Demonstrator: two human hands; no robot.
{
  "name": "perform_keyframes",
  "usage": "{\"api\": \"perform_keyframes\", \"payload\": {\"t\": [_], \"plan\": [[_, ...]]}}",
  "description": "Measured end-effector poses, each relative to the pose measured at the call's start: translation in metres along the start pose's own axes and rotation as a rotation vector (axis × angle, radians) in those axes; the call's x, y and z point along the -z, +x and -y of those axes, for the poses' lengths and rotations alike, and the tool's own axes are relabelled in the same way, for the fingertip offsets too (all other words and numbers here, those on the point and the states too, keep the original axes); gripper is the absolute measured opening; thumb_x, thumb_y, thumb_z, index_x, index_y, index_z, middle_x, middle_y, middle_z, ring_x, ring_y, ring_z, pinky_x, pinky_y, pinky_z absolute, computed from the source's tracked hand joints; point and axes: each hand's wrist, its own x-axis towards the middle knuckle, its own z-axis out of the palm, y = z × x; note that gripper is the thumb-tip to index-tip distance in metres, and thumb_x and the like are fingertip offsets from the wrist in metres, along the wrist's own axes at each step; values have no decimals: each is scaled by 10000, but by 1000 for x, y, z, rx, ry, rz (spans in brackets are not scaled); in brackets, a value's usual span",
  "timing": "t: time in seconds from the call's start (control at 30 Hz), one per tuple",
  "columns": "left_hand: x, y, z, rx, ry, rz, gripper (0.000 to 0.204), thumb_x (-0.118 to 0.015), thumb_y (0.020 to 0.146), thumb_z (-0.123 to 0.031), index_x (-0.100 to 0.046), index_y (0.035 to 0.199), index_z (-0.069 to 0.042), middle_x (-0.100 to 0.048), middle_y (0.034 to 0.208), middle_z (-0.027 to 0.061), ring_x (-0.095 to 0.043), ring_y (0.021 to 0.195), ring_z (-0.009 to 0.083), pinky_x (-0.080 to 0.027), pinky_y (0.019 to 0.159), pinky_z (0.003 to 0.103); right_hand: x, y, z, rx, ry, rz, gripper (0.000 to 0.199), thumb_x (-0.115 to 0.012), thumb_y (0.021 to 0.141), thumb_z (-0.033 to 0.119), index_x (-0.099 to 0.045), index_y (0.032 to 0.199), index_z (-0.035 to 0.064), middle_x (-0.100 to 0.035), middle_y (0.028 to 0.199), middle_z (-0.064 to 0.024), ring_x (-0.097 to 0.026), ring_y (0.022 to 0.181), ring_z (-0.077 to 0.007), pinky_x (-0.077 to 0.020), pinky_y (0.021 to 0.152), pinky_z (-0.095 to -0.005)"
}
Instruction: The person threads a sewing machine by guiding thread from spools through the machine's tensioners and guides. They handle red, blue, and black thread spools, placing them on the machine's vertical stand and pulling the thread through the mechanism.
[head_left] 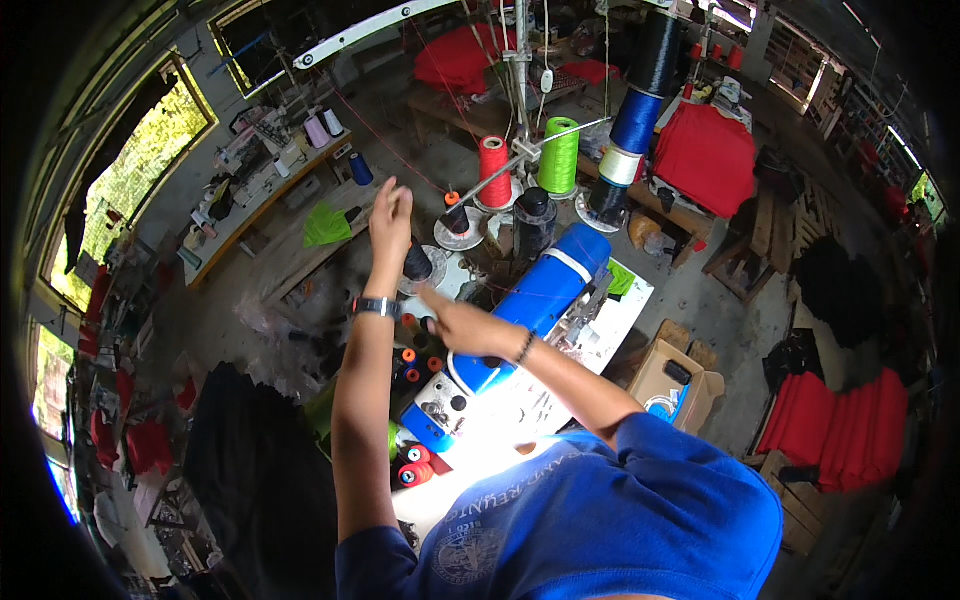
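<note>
Closest in the head view was the blue fabric shirt (620,510). The left hand (392,212) was raised near a black conical thread spool (417,262); the right hand (466,328) hovered beside the blue metal sewing machine (530,300) on a white desk (615,325); whether their fingers (435,302) gripped anything, I couldn't tell.

tbh air L of left hand (392,207) looked clear; black cone (418,261) stood btwn it & right hand (465,326), metal rod (524,153) ahead, blue machine (545,285) blocked R side.
</note>
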Motion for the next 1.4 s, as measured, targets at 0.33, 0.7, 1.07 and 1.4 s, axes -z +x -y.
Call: {"api": "perform_keyframes", "payload": {"t": [0.33, 0.7, 1.07, 1.4], "plan": [[10, -85, -59, 194, 309, 484, 187, -552, 883, -115, -636, 999, 5, -670, 909, 130, -646, 845, 159, -485, 732, 267, 228, -127, 1, 53, 751, -142, 274, -500, 926, 200, -571, 1074, -20, -647, 937, -146, -633, 859, -171, -495, 709, -253], [-83, -41, -49, -329, 689, 516, 176, -541, 852, -136, -622, 987, -59, -639, 930, 123, -620, 822, 301, -493, 704, 362, 263, 138, -148, 205, 51, -426, 559, -636, 834, 187, -396, 1299, -9, -485, 1267, -220, -480, 1182, -239, -408, 950, -320], [-88, -22, -42, -417, 890, 454, 370, -514, 771, -21, -548, 1134, -84, -545, 1172, 127, -536, 1047, 330, -430, 885, 419, 245, 71, -169, 19, 381, -36, 184, -469, 873, 38, -637, 942, 6, -586, 670, -28, -541, 655, -104, -449, 615, -257], [-143, 36, -12, -554, 620, 630, 277, -594, 808, -122, -601, 1080, -69, -643, 1016, 88, -623, 902, 198, -496, 763, 312, 259, 75, -126, 159, -79, 271, 177, -531, 838, 117, -606, 992, 72, -640, 830, -67, -573, 755, -157, -462, 687, -306]]}}
